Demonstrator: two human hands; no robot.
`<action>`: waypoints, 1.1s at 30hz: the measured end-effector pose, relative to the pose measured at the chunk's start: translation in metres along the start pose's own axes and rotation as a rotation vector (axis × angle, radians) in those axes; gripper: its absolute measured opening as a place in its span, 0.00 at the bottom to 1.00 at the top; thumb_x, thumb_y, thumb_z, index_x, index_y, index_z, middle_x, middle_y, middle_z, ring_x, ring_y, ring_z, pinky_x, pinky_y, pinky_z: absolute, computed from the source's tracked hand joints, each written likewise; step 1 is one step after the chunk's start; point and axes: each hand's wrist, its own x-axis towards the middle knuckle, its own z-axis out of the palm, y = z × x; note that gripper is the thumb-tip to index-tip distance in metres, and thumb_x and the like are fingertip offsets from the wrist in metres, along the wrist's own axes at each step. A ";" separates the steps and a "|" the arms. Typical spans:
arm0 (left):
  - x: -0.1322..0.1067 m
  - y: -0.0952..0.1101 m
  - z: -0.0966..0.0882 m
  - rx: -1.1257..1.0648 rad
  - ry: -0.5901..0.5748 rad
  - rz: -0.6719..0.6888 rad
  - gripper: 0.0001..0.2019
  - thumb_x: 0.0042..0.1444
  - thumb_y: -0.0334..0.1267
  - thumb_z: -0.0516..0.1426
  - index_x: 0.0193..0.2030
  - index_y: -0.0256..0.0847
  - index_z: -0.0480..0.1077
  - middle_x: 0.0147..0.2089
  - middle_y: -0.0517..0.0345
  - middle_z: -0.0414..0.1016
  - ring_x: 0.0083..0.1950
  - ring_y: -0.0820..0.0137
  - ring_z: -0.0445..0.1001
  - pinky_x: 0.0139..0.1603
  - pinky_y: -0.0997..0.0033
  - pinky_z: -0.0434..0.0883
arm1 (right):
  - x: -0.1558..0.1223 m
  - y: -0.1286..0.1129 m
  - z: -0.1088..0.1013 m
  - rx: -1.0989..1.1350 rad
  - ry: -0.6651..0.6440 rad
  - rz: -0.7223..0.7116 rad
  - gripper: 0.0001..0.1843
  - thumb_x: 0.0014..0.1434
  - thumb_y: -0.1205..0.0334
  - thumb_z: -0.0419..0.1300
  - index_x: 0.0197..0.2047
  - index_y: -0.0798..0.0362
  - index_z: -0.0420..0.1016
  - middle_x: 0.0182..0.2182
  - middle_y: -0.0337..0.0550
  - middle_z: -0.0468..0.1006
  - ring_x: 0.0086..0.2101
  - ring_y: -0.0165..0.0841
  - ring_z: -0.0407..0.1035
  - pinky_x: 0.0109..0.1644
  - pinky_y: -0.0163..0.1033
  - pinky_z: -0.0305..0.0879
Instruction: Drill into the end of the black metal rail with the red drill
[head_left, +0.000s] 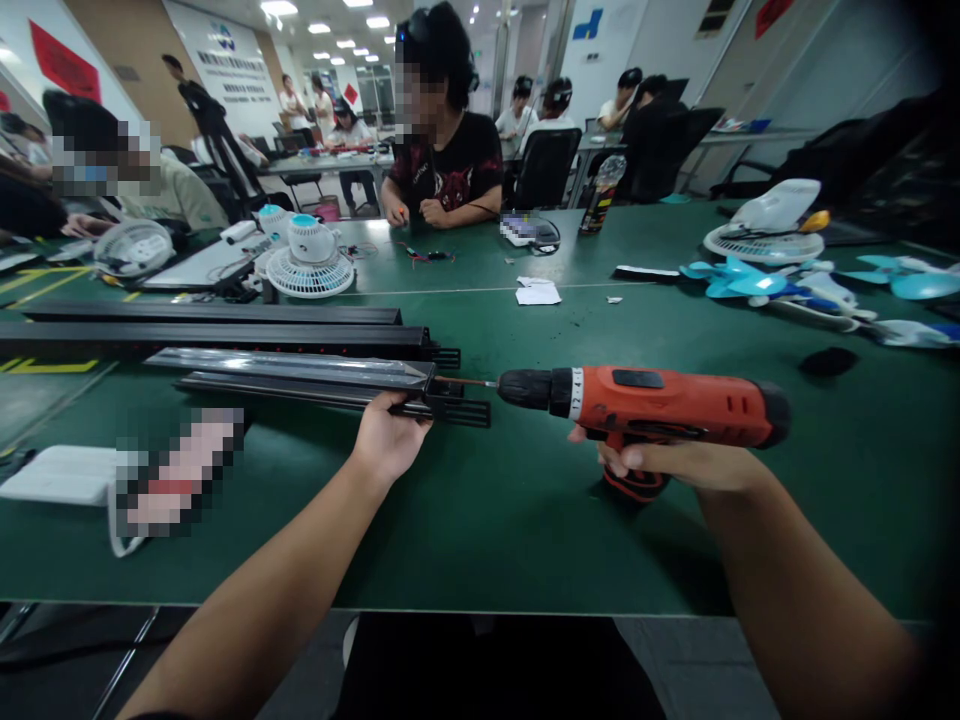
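My right hand [637, 460] grips an orange and black cordless drill [675, 400] by its handle, held level with the chuck toward the left. A long thin bit [469, 381] runs from the chuck to the end of a black metal profile [315, 372], which has plastic film on top. Whether the bit tip touches a screw there is too small to tell. My left hand [394, 435] is wrapped round the near end of this profile, its fingers partly hidden beneath and behind it. A slotted black end piece [461, 410] sticks out beside the bit.
More black profiles [225, 335] lie behind on the green table [525, 520]. White fan parts [311, 260] stand at the back left, blue fan blades [735, 280] at the right. A bottle [602, 195] and paper scraps [538, 291] are farther back. A person [450, 150] sits opposite.
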 end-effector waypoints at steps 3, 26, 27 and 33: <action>0.003 0.001 -0.004 0.005 -0.015 0.002 0.20 0.58 0.24 0.59 0.55 0.42 0.79 0.45 0.51 0.86 0.48 0.60 0.86 0.53 0.61 0.83 | -0.002 0.005 -0.003 -0.015 0.007 0.004 0.17 0.64 0.49 0.82 0.51 0.48 0.92 0.29 0.40 0.85 0.28 0.34 0.79 0.33 0.37 0.83; 0.003 -0.001 -0.001 -0.009 0.028 0.014 0.17 0.59 0.22 0.58 0.51 0.43 0.78 0.42 0.53 0.84 0.45 0.62 0.85 0.48 0.63 0.83 | -0.001 0.011 -0.002 -0.020 0.090 0.038 0.13 0.62 0.52 0.83 0.48 0.44 0.94 0.42 0.44 0.92 0.32 0.34 0.83 0.37 0.38 0.88; 0.003 -0.001 -0.001 -0.010 0.028 0.014 0.18 0.59 0.22 0.58 0.52 0.43 0.78 0.42 0.53 0.84 0.45 0.62 0.85 0.49 0.63 0.83 | -0.001 0.011 -0.002 -0.018 0.095 0.034 0.13 0.62 0.52 0.83 0.48 0.45 0.94 0.41 0.45 0.92 0.32 0.34 0.83 0.37 0.38 0.88; 0.001 -0.001 0.003 0.014 0.030 0.029 0.18 0.61 0.22 0.57 0.53 0.41 0.80 0.42 0.53 0.85 0.42 0.64 0.84 0.46 0.66 0.81 | 0.000 0.006 0.002 0.019 0.100 0.034 0.14 0.63 0.51 0.83 0.46 0.48 0.93 0.39 0.46 0.91 0.29 0.33 0.81 0.36 0.38 0.87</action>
